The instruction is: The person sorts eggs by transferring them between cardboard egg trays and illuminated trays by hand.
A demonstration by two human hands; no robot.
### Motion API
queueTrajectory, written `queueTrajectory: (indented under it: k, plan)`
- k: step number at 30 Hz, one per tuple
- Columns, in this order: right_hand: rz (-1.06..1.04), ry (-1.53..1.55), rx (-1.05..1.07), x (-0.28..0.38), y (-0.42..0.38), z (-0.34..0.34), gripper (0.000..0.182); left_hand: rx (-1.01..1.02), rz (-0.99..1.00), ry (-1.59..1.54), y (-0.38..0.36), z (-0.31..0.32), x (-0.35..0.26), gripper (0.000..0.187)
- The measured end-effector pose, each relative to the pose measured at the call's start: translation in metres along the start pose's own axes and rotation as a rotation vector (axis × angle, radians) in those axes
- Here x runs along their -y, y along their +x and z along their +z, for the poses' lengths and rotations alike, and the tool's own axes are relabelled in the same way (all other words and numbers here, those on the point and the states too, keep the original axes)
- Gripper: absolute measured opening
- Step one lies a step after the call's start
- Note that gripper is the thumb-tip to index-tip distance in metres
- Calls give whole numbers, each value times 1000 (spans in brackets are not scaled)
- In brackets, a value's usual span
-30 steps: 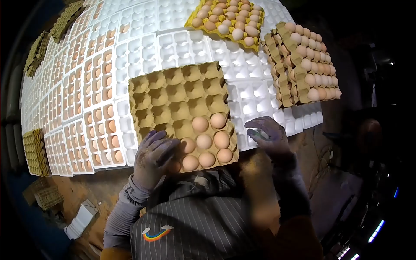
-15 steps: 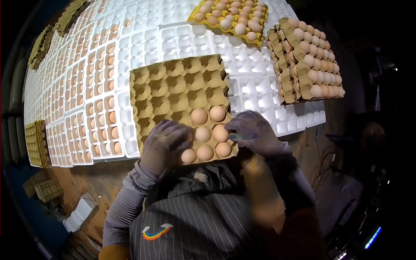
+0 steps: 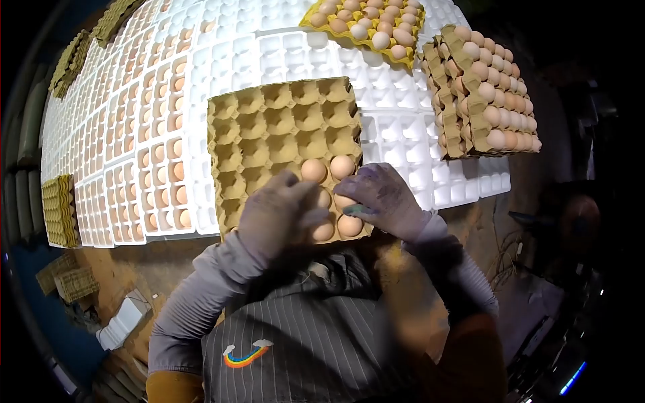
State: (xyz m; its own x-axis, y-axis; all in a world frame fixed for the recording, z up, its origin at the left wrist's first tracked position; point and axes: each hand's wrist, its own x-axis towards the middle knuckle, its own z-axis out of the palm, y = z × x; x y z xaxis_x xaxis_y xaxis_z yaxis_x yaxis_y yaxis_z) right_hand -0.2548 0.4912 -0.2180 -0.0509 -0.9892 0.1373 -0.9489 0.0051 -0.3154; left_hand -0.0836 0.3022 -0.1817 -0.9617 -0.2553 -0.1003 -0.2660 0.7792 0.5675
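1 egg (image 3: 342, 202), 4 o'clock in pulp tray (image 3: 282, 144), lies 9 o'clock of my R hand (image 3: 379, 198) (nearer; fingers curled at it, grip I can't tell), approx. 3 o'clock of my L hand (image 3: 275, 211) (blurred, hold unclear), axis n/a.

Light-brown eggs (image 3: 314, 170) partly fill a flat cardboard tray (image 3: 282, 117).

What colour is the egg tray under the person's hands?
The egg tray is a plain yellowish brown, best seen in the head view.
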Motion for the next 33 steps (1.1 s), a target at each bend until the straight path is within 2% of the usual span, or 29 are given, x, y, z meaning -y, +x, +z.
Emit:
queueTrajectory:
  k: [2,3,4,5,6,8,10,11,12,13,15,16,18,19,22,23,24,25,26,28,29,30,32,33]
  plan:
    - [-31,18,10,4,5,-17,35,-134,155,227,0,16,-7,34]
    - [386,674,-38,10,7,-34,31,-140,144,231,1,15,-8,34]
    - [586,1094,-108,11,10,-41,28,-98,160,231,3,11,-8,34]
    - [789,1502,-277,12,12,-48,26,-52,175,231,5,5,-7,34]
    - [786,1792,-348,15,12,-53,23,-51,163,238,8,-4,1,34]
    - [693,1372,47,9,13,-60,24,310,-263,-823,10,-34,29,44]
    - [392,588,240,36,29,-56,21,198,-418,-1243,-10,-64,42,51]
    - [274,306,314,51,36,-49,27,94,-411,-1370,-20,-75,45,61]
    - [151,21,380,63,40,-41,33,60,-437,-1442,-31,-83,47,46]
    - [143,23,376,72,39,-27,33,65,-421,-1318,-35,-83,50,45]
    - [-14,-431,516,82,36,2,42,109,-310,-1094,-40,-82,49,38]
    - [-20,-430,513,80,39,-2,42,87,-151,-652,-42,-73,51,29]
    - [163,24,642,65,49,-28,43,6,-112,-187,-53,-76,28,21]
    - [229,173,626,58,53,-49,43,-48,-155,-67,-57,-80,23,22]
    - [699,1438,392,31,38,-77,30,-266,-298,17,-83,-93,41,23]
    - [685,1440,404,30,37,-70,30,-268,-466,-61,-94,-96,51,26]
    - [455,1281,304,30,35,-56,31,-358,-394,31,-108,-93,70,28]
    - [230,1115,201,31,35,-45,33,-375,-408,125,-120,-92,81,29]
    - [27,786,213,37,42,-38,35,-390,-417,221,-129,-91,85,30]
    - [17,244,168,70,41,-13,39,-349,-483,134,-139,-83,76,36]
    - [17,110,221,84,50,-12,44,-316,-500,92,-143,-77,72,40]
    - [10,111,219,90,54,-6,44,-256,-422,192,-146,-65,75,49]
    - [-11,-166,152,97,56,17,19,-228,-320,234,-144,-41,67,62]
    - [-19,-181,158,99,57,23,20,-155,-307,254,-138,-35,61,65]
